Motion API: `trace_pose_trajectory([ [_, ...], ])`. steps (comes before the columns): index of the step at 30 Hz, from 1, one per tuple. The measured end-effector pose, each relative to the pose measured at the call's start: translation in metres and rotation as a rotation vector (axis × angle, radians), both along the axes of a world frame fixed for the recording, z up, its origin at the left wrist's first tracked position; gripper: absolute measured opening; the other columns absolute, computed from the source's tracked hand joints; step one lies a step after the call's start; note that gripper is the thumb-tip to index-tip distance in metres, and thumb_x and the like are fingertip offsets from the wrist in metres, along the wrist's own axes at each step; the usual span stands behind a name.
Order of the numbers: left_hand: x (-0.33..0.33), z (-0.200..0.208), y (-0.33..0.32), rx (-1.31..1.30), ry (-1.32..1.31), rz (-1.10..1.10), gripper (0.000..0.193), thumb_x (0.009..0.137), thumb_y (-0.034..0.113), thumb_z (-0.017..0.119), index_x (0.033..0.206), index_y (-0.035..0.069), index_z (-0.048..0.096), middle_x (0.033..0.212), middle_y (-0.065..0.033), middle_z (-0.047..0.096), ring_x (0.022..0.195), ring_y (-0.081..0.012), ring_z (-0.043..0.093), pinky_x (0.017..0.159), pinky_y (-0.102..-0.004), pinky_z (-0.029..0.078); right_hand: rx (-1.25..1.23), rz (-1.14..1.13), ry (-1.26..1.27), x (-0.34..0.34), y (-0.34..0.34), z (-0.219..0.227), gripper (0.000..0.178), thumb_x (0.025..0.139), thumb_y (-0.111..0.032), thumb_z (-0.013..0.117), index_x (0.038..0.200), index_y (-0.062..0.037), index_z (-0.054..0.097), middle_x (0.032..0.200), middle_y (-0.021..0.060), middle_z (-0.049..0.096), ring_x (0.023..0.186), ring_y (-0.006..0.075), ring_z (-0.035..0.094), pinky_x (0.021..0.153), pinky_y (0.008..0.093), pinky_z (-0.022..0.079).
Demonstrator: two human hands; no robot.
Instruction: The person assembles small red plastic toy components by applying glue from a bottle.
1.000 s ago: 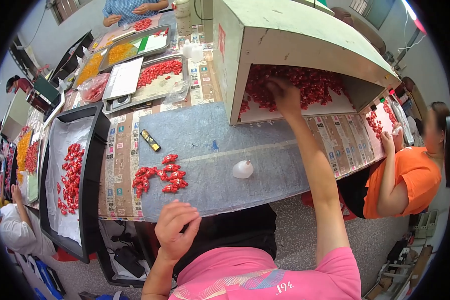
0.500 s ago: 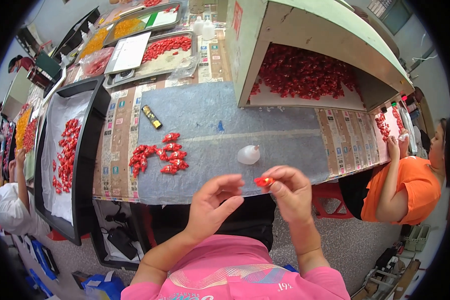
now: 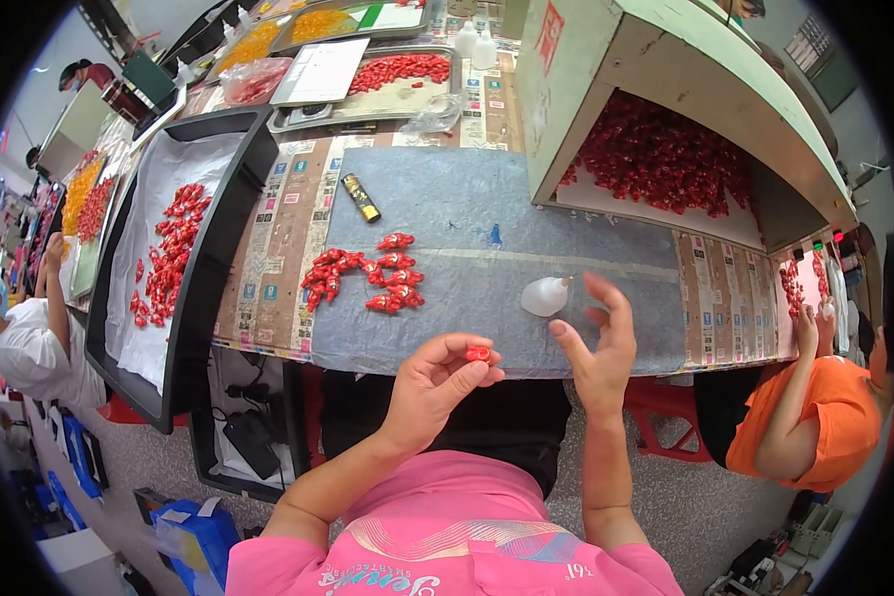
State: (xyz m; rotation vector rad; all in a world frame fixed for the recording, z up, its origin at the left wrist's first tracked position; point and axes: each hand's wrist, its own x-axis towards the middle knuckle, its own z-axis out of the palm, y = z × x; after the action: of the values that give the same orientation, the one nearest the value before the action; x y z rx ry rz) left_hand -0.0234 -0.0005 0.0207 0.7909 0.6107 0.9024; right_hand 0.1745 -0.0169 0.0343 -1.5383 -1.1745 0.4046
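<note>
Between the thumb and fingers of my left hand (image 3: 437, 382) is a small red plastic figure piece (image 3: 479, 355), held just above the table's front edge. My right hand (image 3: 601, 348) is empty, its thumb and fingers apart, close beside a small white squeeze bottle (image 3: 545, 296) lying on the blue-grey mat (image 3: 447, 189). A loose group of red figures (image 3: 372, 273) lies on the left part of the mat. Behind them is a black and gold tube (image 3: 361, 198).
A black tray (image 3: 230, 233) lined with white paper holds red figures at left. A pale open-fronted box (image 3: 626, 60) full of red pieces stands back right. A metal tray (image 3: 377, 104) lies farther back. People sit at both sides; one wears an orange shirt (image 3: 800, 427).
The red piece has passed from my right hand to my left. My right hand has opened and reached forward toward the squeeze bottle. The whole view has shifted.
</note>
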Motion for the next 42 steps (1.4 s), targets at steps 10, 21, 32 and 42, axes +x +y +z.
trace_pose_trajectory([
  [10, -0.012, -0.007, 0.007, -0.007, 0.091, -0.011, 0.027, 0.09, 0.008, 0.06, 0.116, 0.001, 0.057, 0.102, -0.0083, 0.063, 0.087, -0.0147, 0.062, 0.082, -0.0275, 0.05, -0.018, 0.279, 0.239, 0.014, 0.011, -0.023, 0.047, 0.076, -0.01, 0.075, 0.118, -0.0006, 0.056, 0.109, 0.0105, 0.06, 0.099, 0.0191, 0.059, 0.083, 0.0298, 0.048],
  [21, -0.014, -0.008, 0.012, -0.105, -0.005, -0.038, 0.026, 0.089, 0.005, 0.061, 0.114, 0.001, 0.058, 0.101, -0.0061, 0.062, 0.088, -0.013, 0.061, 0.082, -0.0262, 0.05, 0.001, 0.277, 0.574, 0.011, -0.028, 0.008, 0.051, 0.066, -0.022, 0.085, 0.104, -0.0026, 0.055, 0.098, 0.007, 0.057, 0.09, 0.0166, 0.059, 0.077, 0.0274, 0.049],
  [32, -0.015, -0.008, 0.013, -0.132, 0.007, -0.055, 0.028, 0.089, 0.005, 0.061, 0.116, 0.001, 0.059, 0.1, -0.0043, 0.063, 0.089, -0.0116, 0.061, 0.083, -0.0249, 0.049, 0.098, 0.254, 0.601, -0.007, -0.03, -0.001, 0.043, 0.068, -0.019, 0.084, 0.097, -0.0046, 0.056, 0.096, 0.0053, 0.055, 0.089, 0.0157, 0.059, 0.078, 0.0292, 0.049],
  [42, -0.015, -0.007, 0.013, -0.123, 0.032, -0.085, 0.029, 0.088, 0.005, 0.062, 0.117, 0.002, 0.06, 0.099, -0.0037, 0.063, 0.09, -0.0111, 0.06, 0.086, -0.0252, 0.049, 0.059, 0.212, 0.538, -0.009, -0.031, -0.003, 0.044, 0.07, -0.025, 0.083, 0.098, -0.004, 0.057, 0.093, 0.0062, 0.06, 0.087, 0.0153, 0.06, 0.077, 0.0283, 0.049],
])
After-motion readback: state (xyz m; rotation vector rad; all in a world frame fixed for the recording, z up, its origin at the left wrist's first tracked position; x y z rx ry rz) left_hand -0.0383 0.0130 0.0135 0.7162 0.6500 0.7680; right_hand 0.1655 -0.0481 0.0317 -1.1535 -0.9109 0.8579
